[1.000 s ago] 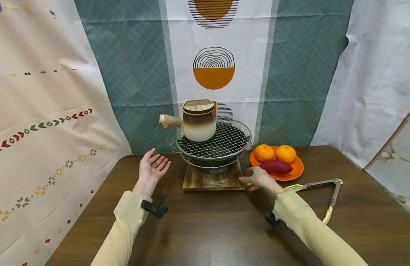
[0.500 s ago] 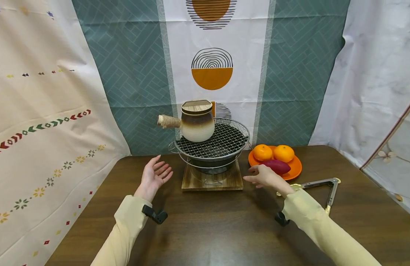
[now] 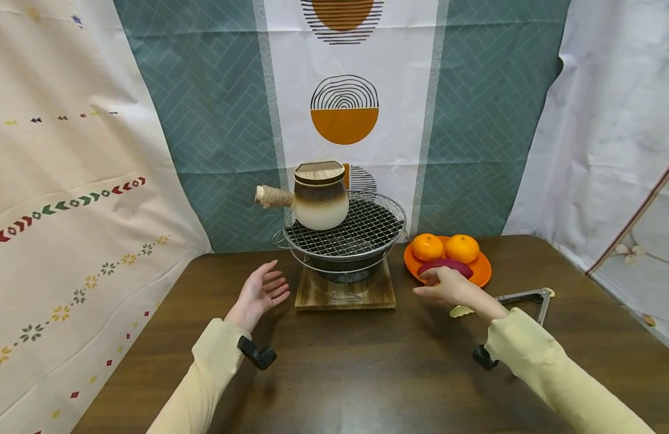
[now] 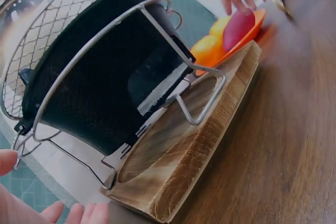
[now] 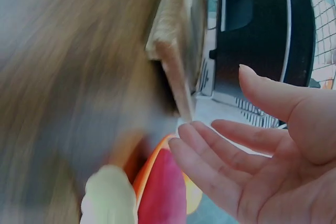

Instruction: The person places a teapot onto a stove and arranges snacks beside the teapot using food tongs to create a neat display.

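Note:
My left hand (image 3: 261, 293) hovers over the table left of the grill, palm turned inward and fingers relaxed, holding nothing. To the right, my right hand (image 3: 448, 286) floats in front of the orange plate (image 3: 483, 274), its fingers loosely extended and nothing in them. A purple sweet potato (image 3: 445, 265) and two oranges (image 3: 427, 247) lie on that plate. Partly behind my right forearm, metal tongs (image 3: 530, 295) with pale yellow tips lie spread on the table. The right wrist view shows one tong tip (image 5: 107, 195) beside the sweet potato (image 5: 164, 192).
A round black grill (image 3: 340, 264) with a wire mesh (image 3: 367, 229) stands on a square wooden board (image 3: 313, 295). On the mesh sits a cream and brown pot (image 3: 320, 211) with a wooden lid and rope-wrapped handle. Patterned cloths (image 3: 215, 120) hang behind and at the sides.
My right hand has moved to the right, away from the grill and across the front of the plate, covering more of the tongs. My left hand has shifted slightly right.

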Action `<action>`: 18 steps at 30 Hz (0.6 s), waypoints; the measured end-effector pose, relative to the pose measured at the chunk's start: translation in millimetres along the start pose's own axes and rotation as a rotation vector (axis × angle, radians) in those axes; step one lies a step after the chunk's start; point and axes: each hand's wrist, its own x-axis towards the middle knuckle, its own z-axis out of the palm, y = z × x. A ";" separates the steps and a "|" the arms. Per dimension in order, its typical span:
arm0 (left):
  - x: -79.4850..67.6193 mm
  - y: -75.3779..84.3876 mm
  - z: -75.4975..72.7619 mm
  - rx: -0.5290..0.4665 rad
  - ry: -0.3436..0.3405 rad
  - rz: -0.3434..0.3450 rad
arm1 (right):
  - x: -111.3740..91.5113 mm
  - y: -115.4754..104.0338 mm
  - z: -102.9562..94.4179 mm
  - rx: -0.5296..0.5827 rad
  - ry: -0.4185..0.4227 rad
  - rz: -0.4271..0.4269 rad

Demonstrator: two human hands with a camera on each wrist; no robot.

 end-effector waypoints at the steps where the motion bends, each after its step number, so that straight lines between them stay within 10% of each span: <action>1: 0.9 -0.7 0.0 0.018 -0.003 -0.004 | -1.6 1.7 -1.9 -0.004 -0.004 -0.006; 18: 16.3 -5.5 -7.1 0.345 -0.048 -0.076 | -25.3 41.2 -44.3 -0.061 -0.061 -0.051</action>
